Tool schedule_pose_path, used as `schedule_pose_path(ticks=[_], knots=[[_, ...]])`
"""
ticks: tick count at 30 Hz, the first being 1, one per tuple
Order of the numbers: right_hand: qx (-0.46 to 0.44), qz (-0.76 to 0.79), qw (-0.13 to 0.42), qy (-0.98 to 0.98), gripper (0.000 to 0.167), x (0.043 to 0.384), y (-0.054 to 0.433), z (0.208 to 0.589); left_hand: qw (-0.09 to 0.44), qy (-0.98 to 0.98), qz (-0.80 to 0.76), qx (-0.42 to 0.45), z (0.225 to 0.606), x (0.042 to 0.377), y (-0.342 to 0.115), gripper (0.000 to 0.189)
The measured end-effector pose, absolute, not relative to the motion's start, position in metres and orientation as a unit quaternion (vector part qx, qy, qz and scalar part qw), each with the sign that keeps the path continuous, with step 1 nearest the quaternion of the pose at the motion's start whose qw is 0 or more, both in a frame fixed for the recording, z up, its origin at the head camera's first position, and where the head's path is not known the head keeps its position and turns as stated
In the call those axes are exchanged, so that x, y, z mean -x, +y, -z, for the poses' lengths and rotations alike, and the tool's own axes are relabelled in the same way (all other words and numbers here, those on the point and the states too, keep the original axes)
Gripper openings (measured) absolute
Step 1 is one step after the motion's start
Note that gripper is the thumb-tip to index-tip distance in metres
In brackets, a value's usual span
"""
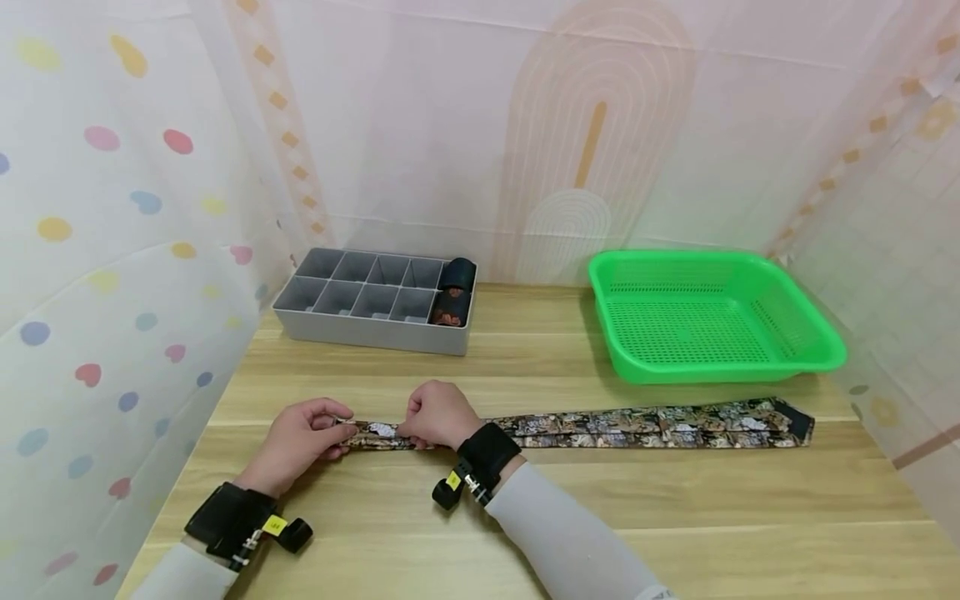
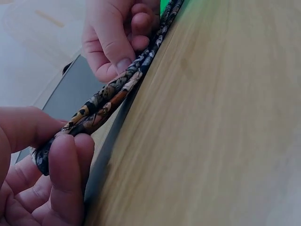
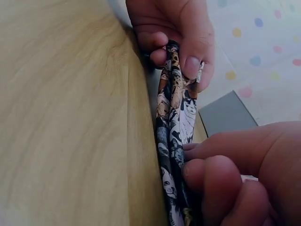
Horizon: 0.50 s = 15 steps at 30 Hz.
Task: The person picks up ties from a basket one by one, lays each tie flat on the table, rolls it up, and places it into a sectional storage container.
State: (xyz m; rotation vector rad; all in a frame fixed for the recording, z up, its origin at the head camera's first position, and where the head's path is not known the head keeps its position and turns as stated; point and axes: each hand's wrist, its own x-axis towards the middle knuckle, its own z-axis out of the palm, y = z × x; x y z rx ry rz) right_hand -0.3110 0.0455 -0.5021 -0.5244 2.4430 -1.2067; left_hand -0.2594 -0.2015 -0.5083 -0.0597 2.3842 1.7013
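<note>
A long necktie point(image 1: 637, 429) with a cat print lies flat across the table, its dark pointed end at the right. My left hand point(image 1: 303, 437) pinches the necktie's left end between thumb and fingers, as the left wrist view shows up close. A short way to the right, my right hand point(image 1: 442, 417) pinches the narrow part of the necktie point(image 3: 174, 113). Between the two hands the cloth is slightly raised, its long folded edges showing. The right hand's fingertips are partly hidden behind the hand in the head view.
Behind the hands stands a grey divided box point(image 1: 367, 333); two rolled dark cloth pieces point(image 1: 453, 292) sit in its right-end compartments. A green perforated basket point(image 1: 720, 371) stands at the back right. A patterned curtain point(image 1: 420, 125) hangs behind the wooden table point(image 1: 675, 517).
</note>
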Motion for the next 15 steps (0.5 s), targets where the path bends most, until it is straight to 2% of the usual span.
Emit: schedule_pose_path(ticks=[9, 15], knots=[[0.187, 0.416, 0.203, 0.867, 0.039, 0.314, 0.058, 0.497, 0.085, 0.791, -0.604, 0.038, 0.506, 0.260, -0.191, 0.037], [0.183, 0.452, 0.237, 0.840, 0.032, 0.315, 0.057, 0.497, 0.095, 0.742, -0.663, -0.047, 0.507, 0.254, -0.184, 0.039]])
